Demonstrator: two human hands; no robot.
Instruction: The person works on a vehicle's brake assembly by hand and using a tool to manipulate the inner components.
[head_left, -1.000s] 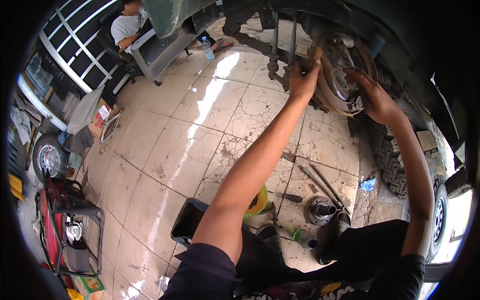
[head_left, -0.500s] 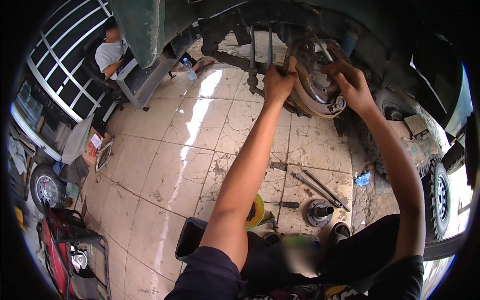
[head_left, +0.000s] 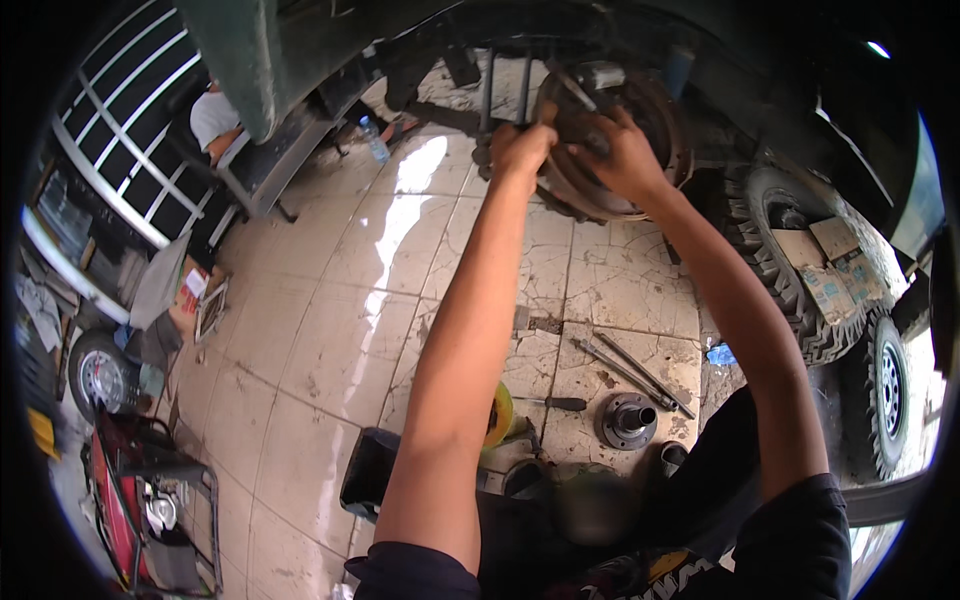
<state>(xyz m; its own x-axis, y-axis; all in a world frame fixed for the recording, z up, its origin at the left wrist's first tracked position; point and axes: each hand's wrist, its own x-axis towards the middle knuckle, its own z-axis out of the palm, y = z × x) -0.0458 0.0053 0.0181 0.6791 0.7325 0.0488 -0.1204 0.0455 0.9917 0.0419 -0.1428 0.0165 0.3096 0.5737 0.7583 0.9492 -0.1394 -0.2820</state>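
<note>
Reaches farther left than in the earlier frame with the right hand (head_left: 622, 150), from the right side of the drum-brake assembly (head_left: 652, 112) to in front of its round face. Holds the right thumb apart from the bent fingers, near the lower end of a metal rod (head_left: 575, 90); cannot tell, for blur, whether touching it. Curls the left hand (head_left: 520, 150) at the assembly's left edge; cannot tell whether pinching anything there. Has the drum-brake assembly up ahead, under the dark vehicle body (head_left: 330, 25), above the tiled floor (head_left: 290, 320). Shows below a flanged hub (head_left: 627, 420), two metal bars (head_left: 628, 374) just beside, a screwdriver (head_left: 562, 404), and a yellow-green bowl (head_left: 498, 415) partly behind the left forearm. Shows at right a knobby tyre (head_left: 780, 290) carrying cardboard (head_left: 832, 268).
</note>
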